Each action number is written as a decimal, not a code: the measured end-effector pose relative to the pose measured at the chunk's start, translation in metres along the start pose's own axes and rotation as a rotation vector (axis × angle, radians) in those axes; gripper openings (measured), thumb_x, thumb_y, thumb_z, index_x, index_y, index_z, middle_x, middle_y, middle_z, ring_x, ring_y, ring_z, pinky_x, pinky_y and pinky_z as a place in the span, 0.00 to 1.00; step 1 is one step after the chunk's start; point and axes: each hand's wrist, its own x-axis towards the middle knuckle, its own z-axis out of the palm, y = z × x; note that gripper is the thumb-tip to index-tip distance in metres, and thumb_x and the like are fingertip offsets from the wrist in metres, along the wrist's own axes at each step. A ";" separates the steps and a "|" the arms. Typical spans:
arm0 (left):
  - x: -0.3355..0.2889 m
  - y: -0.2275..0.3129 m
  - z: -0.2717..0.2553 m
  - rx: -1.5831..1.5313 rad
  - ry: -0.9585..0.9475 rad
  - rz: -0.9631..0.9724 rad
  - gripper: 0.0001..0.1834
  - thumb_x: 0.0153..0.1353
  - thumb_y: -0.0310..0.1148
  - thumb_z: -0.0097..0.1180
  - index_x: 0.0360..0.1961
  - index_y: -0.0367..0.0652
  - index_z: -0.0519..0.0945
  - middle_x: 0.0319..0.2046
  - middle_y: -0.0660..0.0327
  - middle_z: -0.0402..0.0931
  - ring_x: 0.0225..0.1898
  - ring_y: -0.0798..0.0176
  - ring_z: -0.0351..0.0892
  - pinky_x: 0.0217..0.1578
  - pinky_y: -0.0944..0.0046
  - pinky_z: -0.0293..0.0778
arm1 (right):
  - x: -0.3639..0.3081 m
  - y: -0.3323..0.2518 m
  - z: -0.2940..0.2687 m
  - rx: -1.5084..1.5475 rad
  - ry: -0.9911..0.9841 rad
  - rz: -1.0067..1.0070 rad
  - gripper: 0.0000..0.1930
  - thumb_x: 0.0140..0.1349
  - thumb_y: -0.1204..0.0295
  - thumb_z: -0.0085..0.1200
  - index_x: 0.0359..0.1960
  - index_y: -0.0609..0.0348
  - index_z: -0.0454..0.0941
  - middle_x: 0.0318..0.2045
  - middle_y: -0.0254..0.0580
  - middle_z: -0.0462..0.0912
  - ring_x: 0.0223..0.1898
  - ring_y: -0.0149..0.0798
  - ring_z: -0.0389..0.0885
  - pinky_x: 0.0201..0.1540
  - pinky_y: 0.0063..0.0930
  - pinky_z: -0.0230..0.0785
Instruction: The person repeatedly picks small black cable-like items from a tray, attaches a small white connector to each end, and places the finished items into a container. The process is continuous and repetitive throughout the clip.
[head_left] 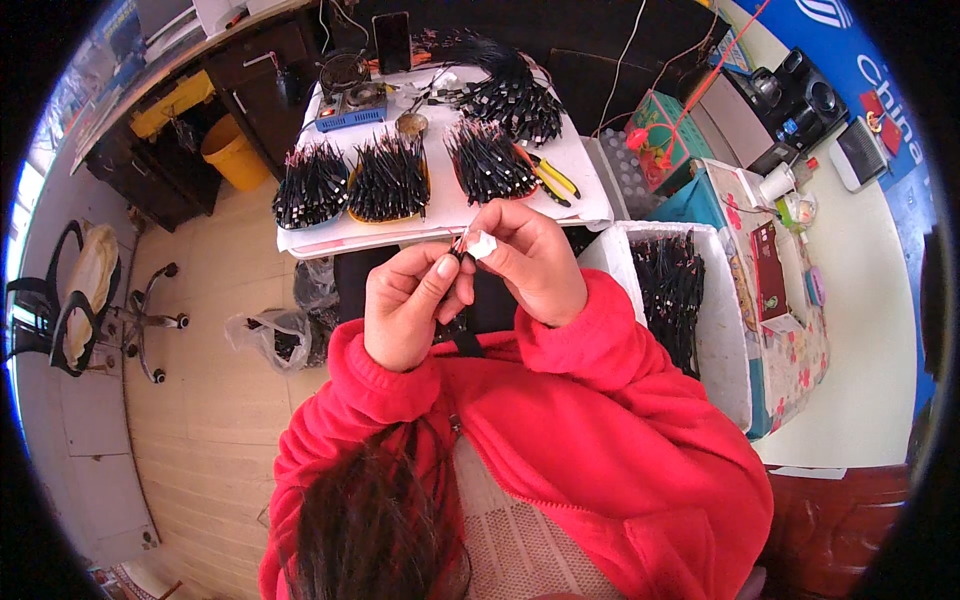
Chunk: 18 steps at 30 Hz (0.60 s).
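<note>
Above my lap, in front of the white table, both hands are close together. My left hand (415, 300) is closed, pinching a short black cable (459, 253) between thumb and fingers. Thin reddish and pale wires (461, 238) stick up from the cable's end. My right hand (530, 258) pinches at these wires; its fingertips partly hide them. A small white wrap or scrap (481, 245) covers the tip of the right thumb; I cannot tell which it is. Bundles of black cables (390, 178) stand in trays at the table's near edge.
The white table (590, 205) carries yellow-handled pliers (555, 182), a blue device (350, 112) and a heap of black cables (510, 95). To my right, a white foam box (722, 330) holds more cables. A plastic bag (272, 335) lies on the floor, left.
</note>
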 end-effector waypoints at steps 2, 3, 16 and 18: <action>0.000 0.001 -0.002 -0.004 -0.022 -0.010 0.09 0.67 0.28 0.46 0.37 0.33 0.77 0.22 0.64 0.74 0.18 0.78 0.59 0.19 0.78 0.54 | 0.002 0.000 0.001 0.072 0.006 0.067 0.06 0.63 0.73 0.52 0.37 0.61 0.71 0.35 0.34 0.74 0.35 0.26 0.73 0.39 0.20 0.68; 0.000 0.001 -0.003 0.009 -0.032 -0.019 0.09 0.67 0.28 0.47 0.37 0.33 0.76 0.22 0.64 0.74 0.18 0.78 0.60 0.19 0.78 0.54 | 0.003 0.000 0.001 0.122 -0.006 0.070 0.06 0.62 0.73 0.52 0.38 0.61 0.71 0.36 0.34 0.73 0.36 0.27 0.73 0.40 0.20 0.68; -0.005 -0.005 -0.011 0.072 -0.028 -0.109 0.08 0.66 0.26 0.49 0.40 0.34 0.78 0.26 0.66 0.75 0.27 0.77 0.71 0.25 0.80 0.64 | 0.007 0.022 -0.007 0.590 -0.138 0.314 0.08 0.62 0.76 0.46 0.43 0.60 0.69 0.42 0.37 0.73 0.34 0.33 0.77 0.33 0.25 0.74; -0.001 -0.006 -0.016 0.070 -0.054 -0.115 0.08 0.66 0.26 0.49 0.40 0.33 0.78 0.26 0.65 0.75 0.27 0.76 0.71 0.25 0.79 0.64 | 0.010 0.026 -0.009 0.546 -0.076 0.307 0.09 0.62 0.74 0.47 0.43 0.62 0.69 0.38 0.38 0.73 0.31 0.33 0.77 0.33 0.27 0.75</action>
